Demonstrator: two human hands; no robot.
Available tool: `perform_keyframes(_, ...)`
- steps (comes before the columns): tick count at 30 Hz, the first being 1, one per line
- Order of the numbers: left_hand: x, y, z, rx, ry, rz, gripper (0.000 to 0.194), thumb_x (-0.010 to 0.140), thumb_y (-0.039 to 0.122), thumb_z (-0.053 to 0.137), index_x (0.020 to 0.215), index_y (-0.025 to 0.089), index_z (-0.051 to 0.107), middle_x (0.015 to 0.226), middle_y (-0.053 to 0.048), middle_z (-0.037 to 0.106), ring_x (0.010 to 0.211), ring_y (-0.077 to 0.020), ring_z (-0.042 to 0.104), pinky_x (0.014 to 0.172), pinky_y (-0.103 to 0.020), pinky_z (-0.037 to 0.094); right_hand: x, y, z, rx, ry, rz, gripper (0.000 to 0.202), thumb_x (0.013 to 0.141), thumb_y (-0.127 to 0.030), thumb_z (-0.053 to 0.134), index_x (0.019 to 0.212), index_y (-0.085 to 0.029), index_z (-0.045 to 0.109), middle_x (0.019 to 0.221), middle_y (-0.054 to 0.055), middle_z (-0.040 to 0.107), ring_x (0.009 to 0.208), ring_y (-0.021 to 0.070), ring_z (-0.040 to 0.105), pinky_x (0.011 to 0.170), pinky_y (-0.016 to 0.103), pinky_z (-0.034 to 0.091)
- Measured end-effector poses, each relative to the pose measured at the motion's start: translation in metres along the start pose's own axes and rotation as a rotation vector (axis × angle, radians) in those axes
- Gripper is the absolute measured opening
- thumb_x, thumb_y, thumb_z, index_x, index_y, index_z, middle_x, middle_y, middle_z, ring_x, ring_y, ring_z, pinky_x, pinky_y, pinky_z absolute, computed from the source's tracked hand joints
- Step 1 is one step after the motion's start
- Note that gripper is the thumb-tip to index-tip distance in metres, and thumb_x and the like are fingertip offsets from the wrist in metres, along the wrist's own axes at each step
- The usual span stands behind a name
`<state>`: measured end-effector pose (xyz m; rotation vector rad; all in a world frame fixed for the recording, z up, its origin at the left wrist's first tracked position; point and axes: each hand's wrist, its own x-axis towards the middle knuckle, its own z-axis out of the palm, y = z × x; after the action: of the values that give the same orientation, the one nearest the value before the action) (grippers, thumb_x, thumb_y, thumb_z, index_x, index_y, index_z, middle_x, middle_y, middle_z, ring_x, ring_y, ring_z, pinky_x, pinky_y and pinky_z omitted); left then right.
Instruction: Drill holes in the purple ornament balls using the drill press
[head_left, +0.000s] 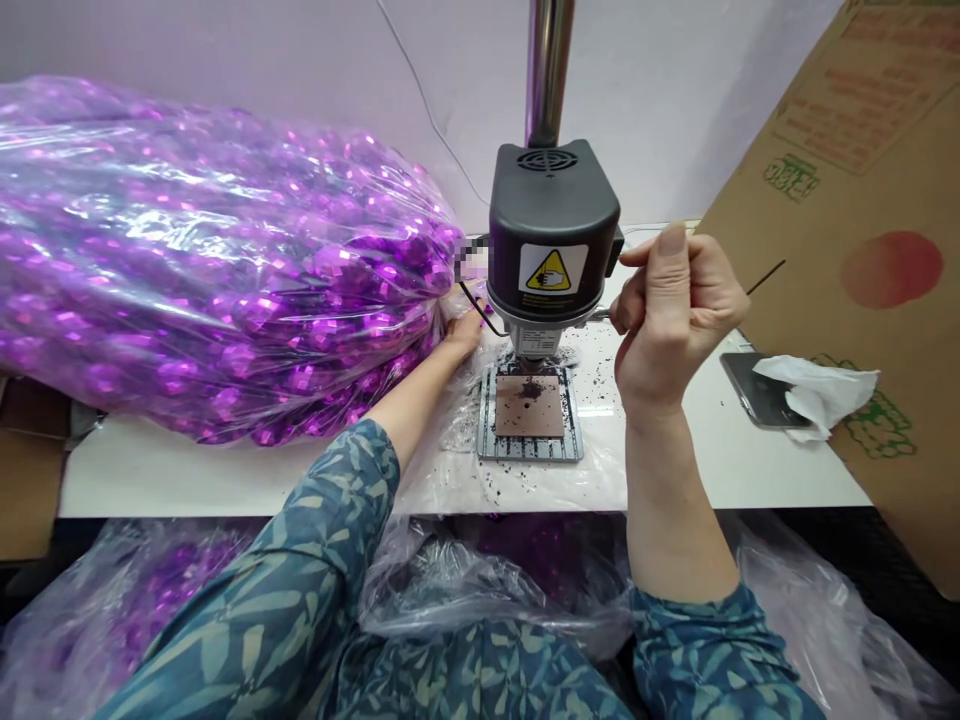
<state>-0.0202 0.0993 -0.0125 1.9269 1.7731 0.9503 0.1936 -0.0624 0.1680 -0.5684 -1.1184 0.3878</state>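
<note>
One bag [247,290] flanks the left hand [466,330], grip unclear; right hand [667,310] grips one lever [598,316].

The 2 teal-blue sleeves [315,540] and matching top [480,680] bear pale grey-green, leaf-like shapes.
</note>
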Motion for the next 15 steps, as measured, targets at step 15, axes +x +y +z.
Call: perform_keyframes(15,-0.165,0.033,-0.031,-0.829,-0.174,-0.156,0.055,0.096,0.063,0.060,0.133,0.022,0.057,0.102,-0.006,0.072,0.074,-0.0166,0.068,0.069,-0.031,0.058,-0.003,0.000,0.001,0.045,0.036,-0.011,0.045,0.087,-0.062,0.066,0.069,-0.021,0.061,0.045,-0.008,0.032,0.037,0.0021,0.029,0.037,0.028,0.020)
